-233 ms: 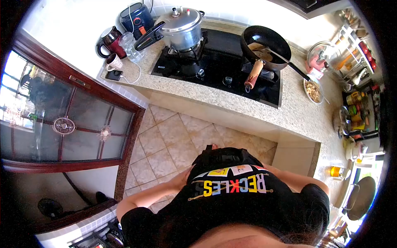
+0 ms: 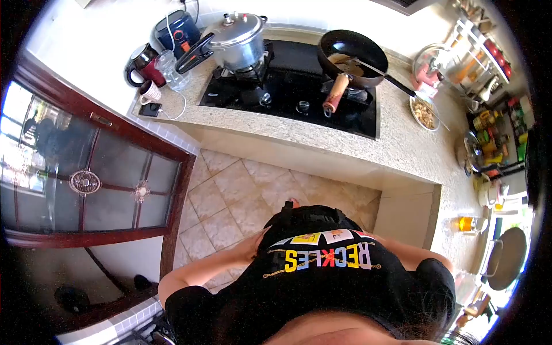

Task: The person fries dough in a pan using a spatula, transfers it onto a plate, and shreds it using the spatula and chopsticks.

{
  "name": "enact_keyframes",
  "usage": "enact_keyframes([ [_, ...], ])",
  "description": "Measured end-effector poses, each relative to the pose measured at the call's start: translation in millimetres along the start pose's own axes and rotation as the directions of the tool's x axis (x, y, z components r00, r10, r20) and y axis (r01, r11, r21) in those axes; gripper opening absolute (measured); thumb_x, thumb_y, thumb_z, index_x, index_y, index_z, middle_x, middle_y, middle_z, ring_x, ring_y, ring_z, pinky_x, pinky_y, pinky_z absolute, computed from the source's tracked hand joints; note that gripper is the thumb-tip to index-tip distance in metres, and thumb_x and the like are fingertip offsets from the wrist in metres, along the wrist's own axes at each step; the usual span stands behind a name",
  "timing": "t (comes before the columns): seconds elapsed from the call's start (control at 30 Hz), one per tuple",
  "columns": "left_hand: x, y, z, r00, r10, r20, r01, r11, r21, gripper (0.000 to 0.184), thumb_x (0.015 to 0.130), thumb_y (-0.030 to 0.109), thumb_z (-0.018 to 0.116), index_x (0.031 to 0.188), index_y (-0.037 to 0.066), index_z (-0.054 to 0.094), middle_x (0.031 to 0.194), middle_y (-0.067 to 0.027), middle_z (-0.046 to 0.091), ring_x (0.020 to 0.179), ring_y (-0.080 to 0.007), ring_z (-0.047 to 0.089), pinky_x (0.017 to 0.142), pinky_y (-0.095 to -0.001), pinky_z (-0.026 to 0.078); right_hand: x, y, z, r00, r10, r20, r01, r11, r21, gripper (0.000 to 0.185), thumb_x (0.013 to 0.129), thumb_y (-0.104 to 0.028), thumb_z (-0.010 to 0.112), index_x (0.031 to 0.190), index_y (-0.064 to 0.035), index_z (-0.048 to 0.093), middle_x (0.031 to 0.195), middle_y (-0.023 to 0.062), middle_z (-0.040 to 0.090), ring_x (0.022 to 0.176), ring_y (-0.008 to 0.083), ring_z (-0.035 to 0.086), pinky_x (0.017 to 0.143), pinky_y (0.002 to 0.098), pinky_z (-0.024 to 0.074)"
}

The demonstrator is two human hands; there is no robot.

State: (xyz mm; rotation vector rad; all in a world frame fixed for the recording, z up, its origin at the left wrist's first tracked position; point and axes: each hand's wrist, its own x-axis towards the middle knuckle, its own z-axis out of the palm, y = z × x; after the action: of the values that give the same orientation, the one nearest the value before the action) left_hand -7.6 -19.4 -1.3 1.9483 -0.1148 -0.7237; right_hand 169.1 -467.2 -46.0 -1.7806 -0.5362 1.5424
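Wok [image 2: 357, 45], round, black, wooden-handled, sits right on the glossy stove [image 2: 345, 123]; hands hidden by the black shirt [image 2: 333, 293], grip impossible to tell.

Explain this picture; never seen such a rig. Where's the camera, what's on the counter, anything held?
No robot: a bare-handed person wears the camera on their head. It looks forward and down, so their black shirt fills the bottom. On the counter, a hob carries a pressure cooker and a dark wok; a dish of food pieces sits to the right. The left hand shows partly, at the waist, and the right is hidden, so I can't tell whether either holds anything.
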Motion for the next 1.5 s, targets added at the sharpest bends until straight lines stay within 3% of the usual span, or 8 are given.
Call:
enact_keyframes([
  [0.27, 2.4, -13.2, 33.3, 0.979, 0.119, 0.166, -0.141, 0.982, 0.124, 0.109, 0.066, 0.02, 0.078, 0.148, 0.0, 0.008, 0.144, -0.026, 0.029, 0.131, -0.0394, 0.034, 0.108, -0.0387, 0.031, -72.4, 54.1, 90.5, 0.977, 0.008, -0.215, -0.004, 1.0, 0.023, 0.071, 0.09, -0.041, 0.058, 0.145, -0.0094, 0.027, 0.146, 0.0134, 0.035, 0.133, 0.0269, 0.035, 0.111, 0.0367, 0.0279],
  [0.47, -7.7, -20.0, 70.7, 0.937, -0.118, 0.329, 0.037, 0.97, 0.242, 0.108, 0.067, 0.017, 0.078, 0.148, 0.0, 0.009, 0.144, -0.0244, 0.029, 0.131, -0.0378, 0.035, 0.108, -0.0373, 0.031, -99.9, 105.6, 170.5, 0.928, 0.026, -0.372, 0.049, 0.98, 0.191, 0.061, 0.094, -0.038, 0.054, 0.144, -0.0121, 0.032, 0.148, 0.0087, 0.032, 0.134, 0.0232, 0.032, 0.112, 0.036, 0.0262],
  [0.5, -13.1, -10.3, 72.2, 0.945, -0.052, 0.324, -0.036, 0.965, 0.259, 0.107, 0.067, 0.017, 0.077, 0.147, 0.0, 0.01, 0.144, -0.0237, 0.029, 0.131, -0.0372, 0.036, 0.108, -0.037, 0.032, -113.4, 71.1, 163.4, 0.949, -0.058, -0.311, 0.039, 0.997, -0.067, 0.088, 0.084, -0.053, 0.059, 0.145, -0.0042, 0.021, 0.145, 0.0222, 0.032, 0.134, 0.0341, 0.034, 0.112, 0.0371, 0.0287],
  [0.7, -47.2, 13.0, 91.3, 0.96, -0.086, 0.267, 0.012, 0.964, 0.267, 0.101, 0.069, 0.016, 0.076, 0.146, -0.001, 0.014, 0.145, -0.0224, 0.03, 0.131, -0.0358, 0.036, 0.108, -0.0363, 0.032, -119.3, 69.6, 190.2, 0.966, -0.005, -0.257, -0.044, 0.982, -0.184, 0.084, 0.086, -0.045, 0.06, 0.146, -0.0041, 0.017, 0.142, 0.0227, 0.031, 0.13, 0.0359, 0.038, 0.109, 0.0373, 0.0332],
  [0.8, -51.5, -29.6, 108.9, 0.973, 0.049, 0.227, -0.081, 0.988, 0.134, 0.092, 0.074, 0.015, 0.072, 0.147, 0.003, 0.017, 0.144, -0.0206, 0.034, 0.132, -0.0342, 0.036, 0.11, -0.0364, 0.03, -120.9, 79.0, 200.4, 0.894, -0.334, -0.297, 0.196, 0.891, -0.41, 0.079, 0.082, -0.032, 0.066, 0.144, -0.0102, 0.022, 0.141, 0.0252, 0.028, 0.125, 0.0427, 0.039, 0.104, 0.0428, 0.04],
  [0.87, -61.1, 22.8, 98.9, 0.986, -0.048, 0.163, 0.025, 0.99, 0.141, 0.082, 0.08, 0.017, 0.067, 0.146, 0.003, 0.02, 0.143, -0.0208, 0.035, 0.132, -0.0339, 0.036, 0.11, -0.0364, 0.03, -126.1, 57.3, 200.0, 0.93, -0.198, -0.309, 0.135, 0.967, -0.216, 0.084, 0.076, -0.033, 0.071, 0.143, -0.0116, 0.024, 0.143, 0.0252, 0.026, 0.125, 0.0431, 0.038, 0.103, 0.0444, 0.0399],
  [1.13, -58.5, 9.6, 68.1, 0.979, 0.001, 0.203, -0.029, 0.99, 0.137, 0.08, 0.081, 0.017, 0.066, 0.146, 0.003, 0.021, 0.143, -0.021, 0.035, 0.132, -0.034, 0.036, 0.11, -0.0364, 0.03, -106.0, 52.3, 201.5, 0.887, -0.289, -0.361, 0.148, 0.917, -0.372, 0.101, 0.067, -0.036, 0.078, 0.147, -0.0125, 0.021, 0.144, 0.0229, 0.026, 0.13, 0.0399, 0.035, 0.108, 0.0415, 0.0349],
  [1.5, -54.8, -16.5, 7.6, 0.965, 0.077, 0.249, -0.109, 0.987, 0.12, 0.077, 0.083, 0.018, 0.064, 0.145, 0.003, 0.022, 0.142, -0.0213, 0.036, 0.132, -0.0342, 0.036, 0.109, -0.0364, 0.03, -67.8, -12.3, 186.3, 0.932, -0.102, -0.349, 0.019, 0.972, -0.236, 0.098, 0.066, -0.037, 0.078, 0.145, -0.0116, 0.024, 0.144, 0.0204, 0.029, 0.13, 0.0379, 0.035, 0.108, 0.0404, 0.0341],
])
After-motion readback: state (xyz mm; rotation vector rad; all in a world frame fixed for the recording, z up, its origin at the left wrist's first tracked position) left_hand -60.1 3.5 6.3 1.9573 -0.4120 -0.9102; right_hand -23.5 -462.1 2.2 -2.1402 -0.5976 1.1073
